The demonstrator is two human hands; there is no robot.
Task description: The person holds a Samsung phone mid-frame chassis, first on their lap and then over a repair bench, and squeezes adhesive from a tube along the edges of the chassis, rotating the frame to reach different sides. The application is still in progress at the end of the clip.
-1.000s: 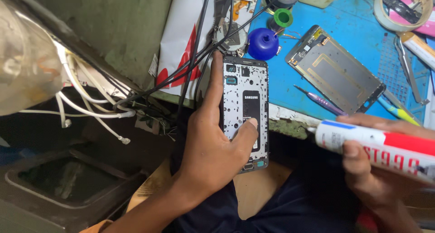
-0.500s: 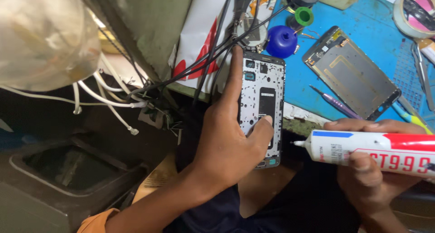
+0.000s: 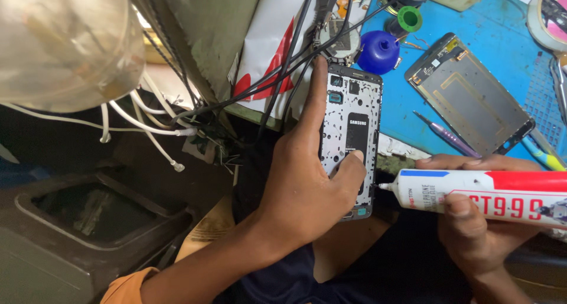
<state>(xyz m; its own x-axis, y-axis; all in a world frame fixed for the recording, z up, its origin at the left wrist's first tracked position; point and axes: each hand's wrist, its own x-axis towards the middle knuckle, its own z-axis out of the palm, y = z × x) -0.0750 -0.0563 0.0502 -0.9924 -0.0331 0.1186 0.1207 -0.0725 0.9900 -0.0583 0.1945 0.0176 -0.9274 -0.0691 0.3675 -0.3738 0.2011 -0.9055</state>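
My left hand (image 3: 307,180) grips an opened phone frame (image 3: 349,121), back side up, with its battery and inner parts showing. The index finger runs along the frame's left edge and the thumb presses its lower middle. My right hand (image 3: 478,227) holds a white and red glue tube (image 3: 490,197) lying level. The tube's thin nozzle tip (image 3: 383,186) touches the lower right edge of the phone frame. Both hands are over my lap, just in front of the blue work mat.
A blue work mat (image 3: 502,38) carries a phone screen panel (image 3: 469,94), a blue air blower (image 3: 378,51), a green tape roll (image 3: 409,18), a purple tool (image 3: 446,134) and tweezers. Black and white cables (image 3: 153,124) hang at left. A dark bin (image 3: 77,215) sits at lower left.
The view has shifted so that hands and phone sit further right. The glue tube has moved left and its nozzle now meets the phone frame's right edge.
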